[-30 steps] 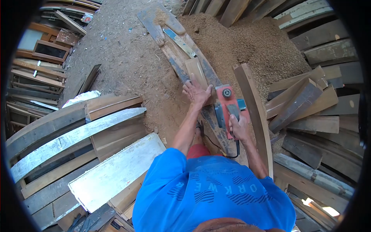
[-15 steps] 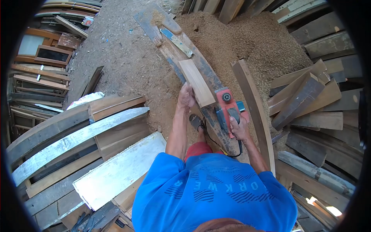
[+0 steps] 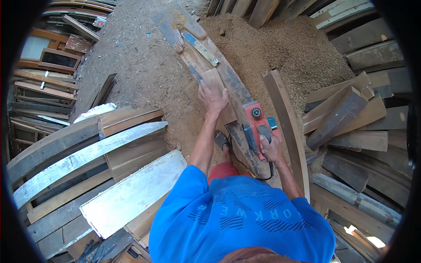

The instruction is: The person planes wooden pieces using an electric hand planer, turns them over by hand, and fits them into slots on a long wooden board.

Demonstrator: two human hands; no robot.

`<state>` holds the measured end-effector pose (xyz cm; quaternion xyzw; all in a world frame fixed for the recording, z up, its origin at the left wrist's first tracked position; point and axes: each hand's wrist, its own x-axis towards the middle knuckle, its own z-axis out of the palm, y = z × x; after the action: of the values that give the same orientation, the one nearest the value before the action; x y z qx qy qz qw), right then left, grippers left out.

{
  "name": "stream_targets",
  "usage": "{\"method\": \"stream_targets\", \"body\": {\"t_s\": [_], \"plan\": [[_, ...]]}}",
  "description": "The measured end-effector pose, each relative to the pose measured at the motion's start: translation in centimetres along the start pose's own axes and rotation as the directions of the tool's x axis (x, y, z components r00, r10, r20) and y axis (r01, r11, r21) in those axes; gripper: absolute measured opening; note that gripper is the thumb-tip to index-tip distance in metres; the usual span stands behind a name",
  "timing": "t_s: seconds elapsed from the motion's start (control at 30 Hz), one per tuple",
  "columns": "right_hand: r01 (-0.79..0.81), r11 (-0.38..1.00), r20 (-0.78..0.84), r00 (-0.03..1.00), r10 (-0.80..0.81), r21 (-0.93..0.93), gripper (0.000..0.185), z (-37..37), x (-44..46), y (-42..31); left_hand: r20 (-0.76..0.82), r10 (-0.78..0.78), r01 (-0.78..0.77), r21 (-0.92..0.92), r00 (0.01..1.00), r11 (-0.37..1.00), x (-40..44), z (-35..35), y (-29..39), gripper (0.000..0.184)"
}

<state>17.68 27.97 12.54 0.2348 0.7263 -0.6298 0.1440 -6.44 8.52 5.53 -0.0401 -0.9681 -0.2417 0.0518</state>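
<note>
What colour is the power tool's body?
The power tool has a mainly red body; see the head view.

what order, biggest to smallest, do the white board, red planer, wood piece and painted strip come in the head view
1. white board
2. red planer and wood piece: both partly covered, too close to rank
3. painted strip

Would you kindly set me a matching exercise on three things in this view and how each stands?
Things:
1. red-and-grey power planer
2. narrow blue-and-cream painted wooden strip
3. plain brown rectangular wooden board

States:
A. partly covered by the left hand
B. gripped by the right hand
C. untouched, on the long worn wooden plank

Pairs: 1-B; 2-C; 3-A.
</note>
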Motion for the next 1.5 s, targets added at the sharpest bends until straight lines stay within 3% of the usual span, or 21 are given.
{"method": "stream_targets", "body": {"t_s": [0.17,0.27,0.4,0.53,0.7,0.77,0.87,1.1,1.2,1.3,1.4,1.5], "plan": [[0.049,0.996,-0.034,0.998,-0.051,-0.069,0.059,-0.7,-1.6,1.2,0.111,0.295,-0.304,0.080,0.949,0.949,8.0,2.2,1.4,0.073],[-0.013,1.000,0.012,1.000,0.013,-0.008,0.057,-1.2,-2.2,0.5,0.265,0.236,-0.308,0.279,0.935,0.909,12.5,3.6,0.9,0.068],[-0.058,0.998,0.024,0.998,0.058,0.001,0.057,-1.4,-2.2,0.0,0.339,0.181,-0.272,0.243,0.923,0.931,13.6,2.4,-1.7,0.059],[-0.042,0.999,0.033,0.999,0.042,0.003,0.057,-1.5,-1.9,0.3,0.251,0.196,-0.250,0.206,0.948,0.946,11.9,2.1,-2.9,0.057],[-0.033,0.999,0.030,0.999,0.033,0.008,0.057,-1.5,-1.8,0.0,0.110,0.039,-0.055,0.144,0.993,0.988,8.0,1.5,-0.5,0.081],[-0.035,0.999,0.030,0.999,0.035,0.006,0.058,-1.4,-1.8,0.7,0.129,-0.049,0.033,0.122,0.990,0.992,5.0,0.2,0.7,0.103],[-0.058,0.997,0.012,0.998,0.057,0.050,0.059,-1.2,-1.7,1.7,0.113,-0.004,0.004,-0.002,0.994,1.000,0.7,3.1,-1.0,0.107],[-0.060,0.985,-0.012,0.998,0.062,0.160,0.060,-1.0,-2.2,-1.7,0.067,-0.036,0.038,-0.032,0.997,0.999,0.5,5.3,-0.6,0.110],[0.009,0.988,-0.019,1.000,-0.006,0.154,0.061,-1.3,-1.8,-3.4,-0.012,0.099,-0.100,-0.073,0.995,0.992,1.9,7.0,-1.9,0.109],[0.080,0.985,0.022,0.996,-0.085,0.152,0.061,-0.8,-0.8,-4.7,0.111,0.061,-0.048,-0.117,0.992,0.992,2.9,5.8,-2.4,0.107],[0.125,0.985,0.071,0.988,-0.134,0.118,0.063,-0.2,0.9,-5.0,0.226,-0.044,0.039,0.028,0.973,0.999,5.0,4.2,-4.6,0.111],[0.116,0.991,0.134,0.983,-0.124,0.068,0.065,0.7,2.2,-3.8,0.280,-0.170,0.190,-0.045,0.945,0.981,7.1,2.1,-5.3,0.110]]}}
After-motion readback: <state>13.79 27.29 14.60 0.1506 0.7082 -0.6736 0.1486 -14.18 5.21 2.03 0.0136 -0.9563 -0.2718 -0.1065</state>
